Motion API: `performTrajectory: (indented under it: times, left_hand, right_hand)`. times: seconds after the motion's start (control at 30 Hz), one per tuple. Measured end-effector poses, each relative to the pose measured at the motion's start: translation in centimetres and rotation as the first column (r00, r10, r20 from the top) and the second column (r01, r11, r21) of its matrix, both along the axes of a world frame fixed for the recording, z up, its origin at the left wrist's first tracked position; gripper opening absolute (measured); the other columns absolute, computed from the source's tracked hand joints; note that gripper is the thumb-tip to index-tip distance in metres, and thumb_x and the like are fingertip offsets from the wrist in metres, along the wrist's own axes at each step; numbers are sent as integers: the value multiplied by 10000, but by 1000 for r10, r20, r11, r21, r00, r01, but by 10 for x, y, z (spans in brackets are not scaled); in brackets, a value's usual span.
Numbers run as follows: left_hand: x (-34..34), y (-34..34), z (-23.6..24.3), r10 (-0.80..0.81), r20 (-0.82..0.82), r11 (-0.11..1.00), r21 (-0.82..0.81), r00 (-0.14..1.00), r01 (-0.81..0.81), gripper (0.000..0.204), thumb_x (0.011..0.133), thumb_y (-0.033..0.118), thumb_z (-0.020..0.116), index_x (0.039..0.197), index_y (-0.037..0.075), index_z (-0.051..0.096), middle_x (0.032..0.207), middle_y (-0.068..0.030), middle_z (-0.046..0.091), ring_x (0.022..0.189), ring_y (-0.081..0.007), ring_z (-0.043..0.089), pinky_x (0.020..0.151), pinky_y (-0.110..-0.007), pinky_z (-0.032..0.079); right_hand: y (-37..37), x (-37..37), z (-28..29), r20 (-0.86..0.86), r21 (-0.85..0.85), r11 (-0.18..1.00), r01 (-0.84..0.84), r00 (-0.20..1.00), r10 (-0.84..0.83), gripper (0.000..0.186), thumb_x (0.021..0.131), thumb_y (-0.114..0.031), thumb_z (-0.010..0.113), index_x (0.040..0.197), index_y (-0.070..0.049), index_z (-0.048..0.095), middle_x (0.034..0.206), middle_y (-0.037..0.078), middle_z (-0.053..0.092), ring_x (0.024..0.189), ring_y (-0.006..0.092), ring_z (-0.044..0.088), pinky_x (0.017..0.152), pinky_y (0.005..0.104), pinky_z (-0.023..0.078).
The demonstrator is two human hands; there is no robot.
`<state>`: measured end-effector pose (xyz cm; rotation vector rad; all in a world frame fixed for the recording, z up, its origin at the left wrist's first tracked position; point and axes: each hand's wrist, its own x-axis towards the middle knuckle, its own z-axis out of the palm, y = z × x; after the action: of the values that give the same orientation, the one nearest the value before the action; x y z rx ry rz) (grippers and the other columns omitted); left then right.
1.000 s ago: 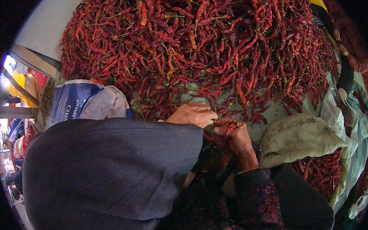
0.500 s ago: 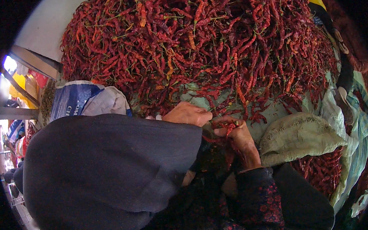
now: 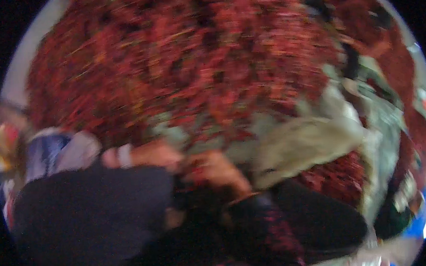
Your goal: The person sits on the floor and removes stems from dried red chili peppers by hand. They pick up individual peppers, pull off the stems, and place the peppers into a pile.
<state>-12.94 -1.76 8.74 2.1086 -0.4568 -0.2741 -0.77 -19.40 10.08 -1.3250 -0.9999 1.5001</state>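
Observation:
The whole picture is smeared by motion. A large heap of dried red chillies (image 3: 171, 63) rises in front of me. At its near edge, my left hand (image 3: 156, 154) reaches in with a pale band at the wrist; its fingers are too blurred to read. Close against its fingertips is my right hand (image 3: 220, 171), curled round red dried chillies (image 3: 197, 176). How many it holds cannot be made out. Greenish sheeting (image 3: 265, 125) shows under the heap's edge, just beyond both hands.
A pale cloth sack (image 3: 305, 145) lies to the right, its mouth folded over more red chillies (image 3: 338, 179). At left stands a blue and white bag (image 3: 48, 151). Dark grey cloth (image 3: 92, 221) fills the lower left. Beyond the sack, another red heap (image 3: 387, 61) appears.
The view has swung to the right, so heap, sack and hands sit further left and the picture is blurred. Both hands stay close together, with red still in the right one.

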Motion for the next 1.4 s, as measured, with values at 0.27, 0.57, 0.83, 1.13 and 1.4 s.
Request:
performTrajectory:
  times: [0.27,0.57,0.83,1.13,1.4]
  left_hand:
    - [-40,32,-27,-213,37,964,174,976,203,122,760,146,511,805,48,568,587,-48,499,542,-152,494,532,-299,391]
    - [-5,9,-18,-262,-68,962,64,963,266,209,789,209,522,895,35,569,661,-42,540,646,-149,528,618,-297,416]
    - [-26,-35,-18,-193,-289,902,-428,938,54,293,815,266,532,976,24,570,727,-36,576,739,-147,559,695,-294,439]
    - [-49,-97,-27,25,-676,736,-486,736,-471,212,804,109,529,997,28,560,647,-27,551,581,-81,514,519,-231,404]
    - [-51,-98,-38,120,-609,764,-448,784,-464,236,808,153,516,1007,34,555,652,-42,552,566,-76,512,491,-227,404]
  right_hand:
    - [2,-44,31,103,355,935,-4,994,-35,100,561,-52,546,642,4,526,541,67,499,502,98,431,458,284,364]
    - [-19,-34,80,162,415,909,38,980,-115,124,583,-84,566,674,1,572,568,106,538,522,170,519,503,284,406]
    - [-35,13,126,87,367,866,339,915,-395,155,634,23,633,781,-21,611,754,48,611,695,99,544,636,253,449]
    - [-119,63,222,-67,589,114,800,188,-980,181,701,-10,599,878,-36,578,742,20,551,563,89,512,490,198,424]
    - [-213,126,264,445,808,244,536,-285,-849,198,807,-87,508,995,-35,544,990,76,553,777,167,571,581,235,452]
